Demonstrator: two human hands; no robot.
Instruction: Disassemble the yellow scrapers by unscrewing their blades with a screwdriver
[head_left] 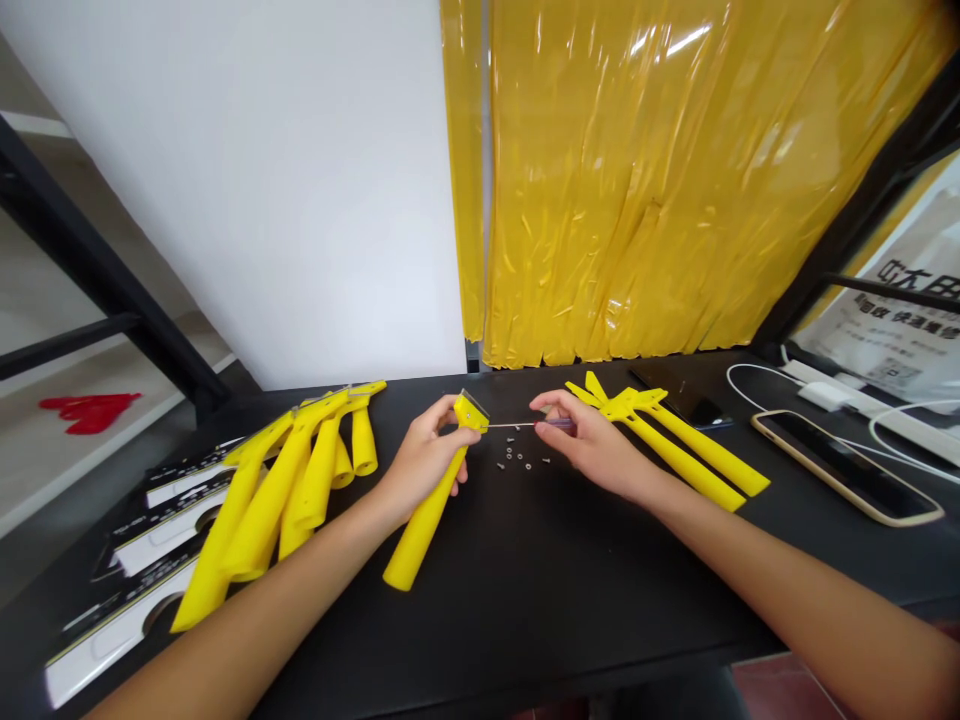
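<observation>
A yellow scraper is gripped near its head by my left hand, its handle slanting down toward the table's front. My right hand is closed on a thin screwdriver, whose shaft points left and meets the side of the scraper's head. Several small screws and nuts lie on the black table between and just below my hands. The exact contact at the screwdriver's tip is too small to make out.
Several yellow scrapers are piled at left beside black-and-white packages. More yellow handles lie right of my right hand. Farther right are a phone, a dark flat device, white cables and a power strip.
</observation>
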